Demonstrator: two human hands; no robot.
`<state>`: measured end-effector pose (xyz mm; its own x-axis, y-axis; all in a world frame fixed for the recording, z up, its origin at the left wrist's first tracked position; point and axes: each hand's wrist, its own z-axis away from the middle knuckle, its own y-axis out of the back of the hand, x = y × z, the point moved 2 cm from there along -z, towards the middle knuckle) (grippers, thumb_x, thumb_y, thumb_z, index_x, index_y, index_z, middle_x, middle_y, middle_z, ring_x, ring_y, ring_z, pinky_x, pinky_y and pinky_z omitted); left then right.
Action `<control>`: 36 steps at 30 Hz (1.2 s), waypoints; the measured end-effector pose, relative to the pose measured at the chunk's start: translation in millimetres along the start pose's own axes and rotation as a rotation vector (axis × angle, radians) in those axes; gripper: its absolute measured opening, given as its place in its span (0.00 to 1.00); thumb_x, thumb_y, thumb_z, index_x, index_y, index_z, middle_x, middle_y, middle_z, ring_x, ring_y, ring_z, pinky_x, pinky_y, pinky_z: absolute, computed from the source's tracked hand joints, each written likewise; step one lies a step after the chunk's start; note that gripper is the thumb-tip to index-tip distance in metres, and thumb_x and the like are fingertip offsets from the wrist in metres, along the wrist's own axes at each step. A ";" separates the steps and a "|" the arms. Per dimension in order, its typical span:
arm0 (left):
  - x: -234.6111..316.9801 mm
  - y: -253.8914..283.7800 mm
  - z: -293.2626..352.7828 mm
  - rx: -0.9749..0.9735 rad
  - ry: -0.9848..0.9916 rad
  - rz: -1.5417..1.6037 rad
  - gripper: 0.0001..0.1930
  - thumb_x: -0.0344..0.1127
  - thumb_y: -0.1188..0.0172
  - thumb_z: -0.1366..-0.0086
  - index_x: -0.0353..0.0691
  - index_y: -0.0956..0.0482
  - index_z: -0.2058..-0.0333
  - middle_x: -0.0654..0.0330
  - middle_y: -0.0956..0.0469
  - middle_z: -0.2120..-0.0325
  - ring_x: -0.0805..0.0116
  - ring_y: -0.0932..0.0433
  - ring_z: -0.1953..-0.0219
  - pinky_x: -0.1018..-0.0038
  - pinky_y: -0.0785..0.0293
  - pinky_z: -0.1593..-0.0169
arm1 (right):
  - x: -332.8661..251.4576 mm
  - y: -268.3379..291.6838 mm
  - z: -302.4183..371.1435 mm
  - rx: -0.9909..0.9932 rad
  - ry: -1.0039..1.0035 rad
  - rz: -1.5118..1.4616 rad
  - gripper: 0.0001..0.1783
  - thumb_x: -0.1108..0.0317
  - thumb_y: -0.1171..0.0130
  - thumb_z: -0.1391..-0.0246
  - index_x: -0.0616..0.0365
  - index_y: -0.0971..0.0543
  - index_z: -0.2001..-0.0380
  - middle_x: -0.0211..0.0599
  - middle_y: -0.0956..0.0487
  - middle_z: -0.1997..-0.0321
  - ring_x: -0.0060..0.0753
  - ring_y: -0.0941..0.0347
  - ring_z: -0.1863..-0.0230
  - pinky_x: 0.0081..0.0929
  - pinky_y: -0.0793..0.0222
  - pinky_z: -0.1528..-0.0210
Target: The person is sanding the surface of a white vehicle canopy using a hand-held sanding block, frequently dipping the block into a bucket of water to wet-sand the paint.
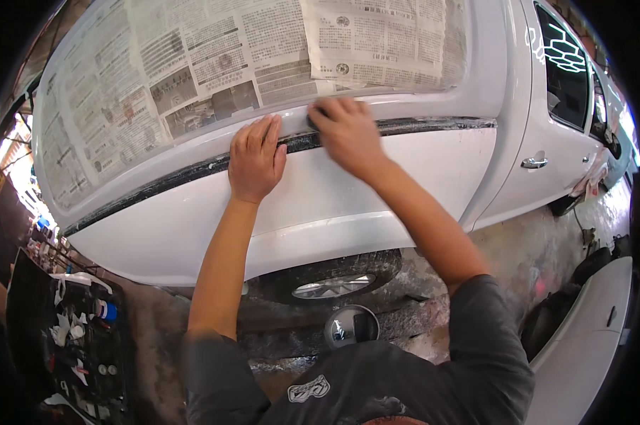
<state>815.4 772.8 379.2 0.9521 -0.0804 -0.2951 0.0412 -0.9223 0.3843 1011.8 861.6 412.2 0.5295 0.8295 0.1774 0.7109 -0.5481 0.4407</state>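
Note:
A white vehicle's side panel [320, 177] fills the middle, with a long black strip [192, 175], scuffed with white residue, along its upper part. My left hand [255, 159] lies over the strip, its fingers stretched out onto the white edge [292, 122] above. To its right, my right hand [350, 136] is curled over a small dark pad [324, 113], pressed to that same edge. The hand is slightly blurred and covers most of the pad, so its exact kind is hidden. Newspaper sheets [214, 53] cover the surface just above.
Below the panel sit a wheel [334, 285] and a round bowl [352, 326] with something dark in it. A dark tray-like surface [86, 340] with bottles and tools stands at lower left. A detached white panel [589, 333] leans at lower right; a door handle [534, 163] juts out at right.

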 end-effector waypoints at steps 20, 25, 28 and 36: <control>-5.9 5.7 4.7 -0.037 -0.010 -0.079 0.31 0.36 0.38 0.37 0.42 0.28 0.35 0.58 0.29 0.38 0.54 0.32 0.38 0.57 0.36 0.33 | 50.6 20.5 13.0 -0.023 0.077 0.054 0.13 0.66 0.39 0.48 0.46 0.17 0.58 0.23 0.21 0.54 0.35 0.27 0.50 0.40 0.31 0.48; 6.0 0.1 -5.5 -0.017 -0.010 -0.032 0.31 0.37 0.38 0.37 0.42 0.28 0.35 0.57 0.29 0.38 0.54 0.32 0.38 0.57 0.36 0.33 | 120.2 51.4 51.4 -0.011 -0.020 0.135 0.18 0.67 0.37 0.51 0.44 0.17 0.54 0.21 0.21 0.47 0.35 0.28 0.48 0.40 0.31 0.49; 2.3 -0.8 -0.9 -0.026 -0.010 -0.046 0.31 0.37 0.38 0.37 0.42 0.29 0.34 0.57 0.29 0.39 0.53 0.33 0.38 0.57 0.36 0.33 | 69.8 25.3 32.3 -0.012 0.035 0.063 0.19 0.67 0.36 0.52 0.45 0.17 0.54 0.21 0.21 0.47 0.35 0.28 0.49 0.40 0.32 0.50; -4.7 2.4 0.3 0.011 0.030 -0.020 0.27 0.35 0.41 0.35 0.38 0.27 0.37 0.53 0.28 0.40 0.51 0.32 0.38 0.56 0.38 0.32 | 16.2 12.6 5.0 0.040 0.071 -0.034 0.12 0.66 0.39 0.49 0.49 0.18 0.60 0.24 0.22 0.54 0.35 0.28 0.51 0.40 0.32 0.51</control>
<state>810.9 770.9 381.3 0.9598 -0.0511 -0.2760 0.0567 -0.9278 0.3689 1031.6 867.6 416.3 0.4720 0.8523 0.2255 0.7462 -0.5225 0.4126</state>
